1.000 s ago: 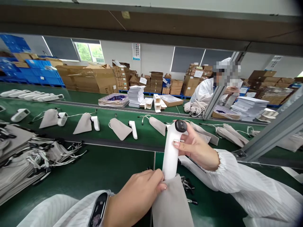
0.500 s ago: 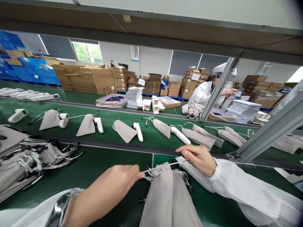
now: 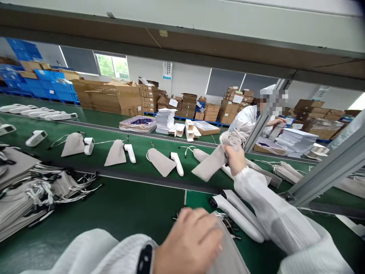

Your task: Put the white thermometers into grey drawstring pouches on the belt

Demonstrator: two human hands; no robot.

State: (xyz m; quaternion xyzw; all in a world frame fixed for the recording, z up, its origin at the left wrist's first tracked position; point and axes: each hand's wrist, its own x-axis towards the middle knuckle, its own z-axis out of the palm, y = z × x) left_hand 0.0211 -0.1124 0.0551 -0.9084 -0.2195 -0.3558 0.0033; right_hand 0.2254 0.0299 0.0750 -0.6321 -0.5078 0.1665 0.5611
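Observation:
My right hand (image 3: 234, 155) is closed around the top of a grey drawstring pouch (image 3: 209, 164), holding it tilted above the green conveyor belt. Blurred by motion, my left hand (image 3: 194, 238) lies over another grey pouch (image 3: 228, 251) on the near bench, and whether its fingers grip the cloth is unclear. Dark-tipped cords stick out beside that pouch. Two white handheld devices (image 3: 239, 219), shaped like thermometers, rest under my right forearm. On the belt, a grey pouch (image 3: 161, 161) lies beside a white device (image 3: 177, 163), with similar pairs further left.
A pile of grey pouches with white cords (image 3: 37, 194) is at the left. A slanted metal post (image 3: 322, 160) rises on the right, and a shelf edge (image 3: 199, 34) crosses overhead. Across the belt, a person in white (image 3: 248, 114) works near paper stacks (image 3: 296, 140).
My right hand has gone forward from the near bench to above the belt, carrying a pouch. My left hand let go of the cord and moved right, onto the pouches.

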